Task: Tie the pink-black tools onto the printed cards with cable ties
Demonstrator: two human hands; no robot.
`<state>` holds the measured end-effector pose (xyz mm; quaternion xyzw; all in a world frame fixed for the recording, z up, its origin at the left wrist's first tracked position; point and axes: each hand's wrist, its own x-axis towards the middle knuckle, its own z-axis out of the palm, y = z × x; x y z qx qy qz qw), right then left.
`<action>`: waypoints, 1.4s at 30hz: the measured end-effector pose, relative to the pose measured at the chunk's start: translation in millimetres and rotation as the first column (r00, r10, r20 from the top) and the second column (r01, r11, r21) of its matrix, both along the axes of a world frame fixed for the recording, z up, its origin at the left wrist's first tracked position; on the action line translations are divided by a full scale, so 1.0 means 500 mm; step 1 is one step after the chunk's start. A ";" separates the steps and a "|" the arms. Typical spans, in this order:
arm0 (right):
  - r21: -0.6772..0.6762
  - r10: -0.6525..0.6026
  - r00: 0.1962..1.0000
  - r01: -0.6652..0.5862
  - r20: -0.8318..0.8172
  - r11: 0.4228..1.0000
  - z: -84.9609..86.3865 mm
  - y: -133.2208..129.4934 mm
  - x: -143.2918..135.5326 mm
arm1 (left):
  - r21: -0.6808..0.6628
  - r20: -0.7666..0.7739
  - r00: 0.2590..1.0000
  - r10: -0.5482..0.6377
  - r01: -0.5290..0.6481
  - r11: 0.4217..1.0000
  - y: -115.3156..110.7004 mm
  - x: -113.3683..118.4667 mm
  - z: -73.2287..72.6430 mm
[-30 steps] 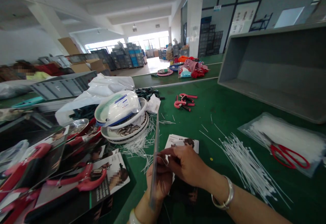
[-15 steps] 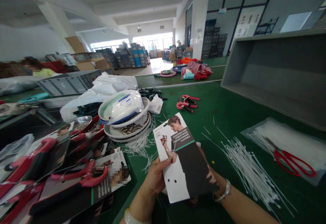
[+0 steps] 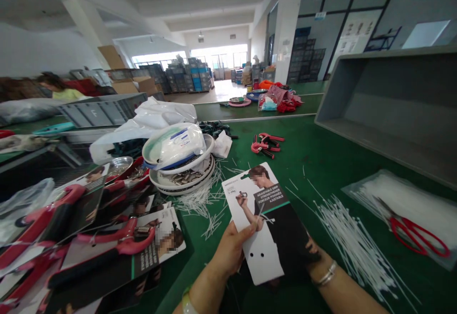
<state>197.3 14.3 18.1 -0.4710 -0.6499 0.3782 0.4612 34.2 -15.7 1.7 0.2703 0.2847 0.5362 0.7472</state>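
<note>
My left hand (image 3: 233, 245) grips a printed backing card (image 3: 264, 252) for a grip strengthener, its thumb pressed on the front face. The card is tilted, white on one side and black on the other, with two punched holes low down. A short white cable tie (image 3: 267, 218) shows against its front, near my left thumb. Behind the card's right edge is my right hand (image 3: 317, 259), its fingers hidden. Finished cards with red and black hand grips (image 3: 132, 242) tied on are piled at the left. Loose cable ties (image 3: 353, 242) lie to the right.
Red-handled scissors (image 3: 416, 233) rest on a bag of cable ties (image 3: 400, 200). Loose hand grips (image 3: 266, 145) lie farther back. Stacked bowls (image 3: 182, 188) with metal springs stand left of centre. A grey crate (image 3: 392, 100) lies at the right. Another person (image 3: 66, 90) is far left.
The card and both hands have shifted slightly right in the view, along with the whole scene. A white cable tie now shows more plainly on the card's front.
</note>
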 end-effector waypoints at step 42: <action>0.545 -0.187 0.893 -0.074 0.409 0.835 -0.043 0.031 -0.014 | 0.329 -0.926 -0.154 0.344 0.114 0.937 0.034 -0.034 -0.044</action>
